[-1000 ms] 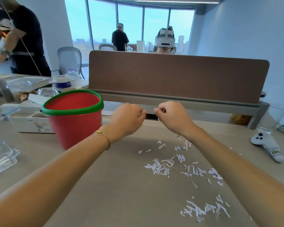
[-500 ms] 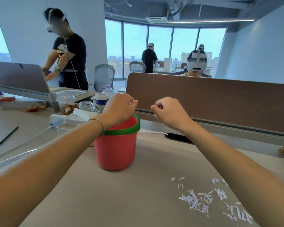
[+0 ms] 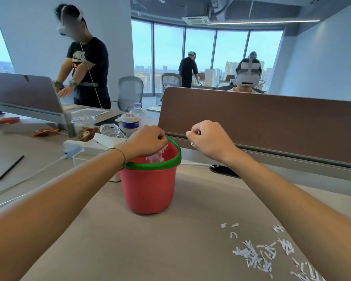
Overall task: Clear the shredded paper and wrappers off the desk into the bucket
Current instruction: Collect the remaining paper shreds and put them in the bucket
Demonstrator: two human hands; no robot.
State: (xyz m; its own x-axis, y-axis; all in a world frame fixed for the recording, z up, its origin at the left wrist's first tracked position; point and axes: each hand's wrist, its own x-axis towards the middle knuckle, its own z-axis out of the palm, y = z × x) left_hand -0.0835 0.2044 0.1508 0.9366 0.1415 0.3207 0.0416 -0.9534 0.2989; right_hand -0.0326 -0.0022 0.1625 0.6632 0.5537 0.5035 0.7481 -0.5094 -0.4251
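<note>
A red bucket (image 3: 150, 191) with a green rim stands on the beige desk (image 3: 160, 250). My left hand (image 3: 148, 140) hovers over the bucket's mouth with fingers curled, and shredded paper (image 3: 160, 154) hangs and drops from under it into the bucket. To the right of the rim, my right hand (image 3: 209, 138) is held above the desk, fingers curled round a few white shreds. More white paper shreds (image 3: 255, 256) lie scattered on the desk at the lower right.
A brown divider panel (image 3: 261, 118) runs behind the bucket, with a cable opening (image 3: 224, 170) and white cable at its foot. White boxes (image 3: 93, 149), a tub (image 3: 129, 123), a bottle and snack wrappers (image 3: 45, 131) crowd the left. A black pen (image 3: 11, 167) lies far left. Other people work beyond.
Both hands lifted from the shred pile and swung left. My left hand now sits over the bucket's mouth with shreds falling from it; my right hand trails beside the rim.
</note>
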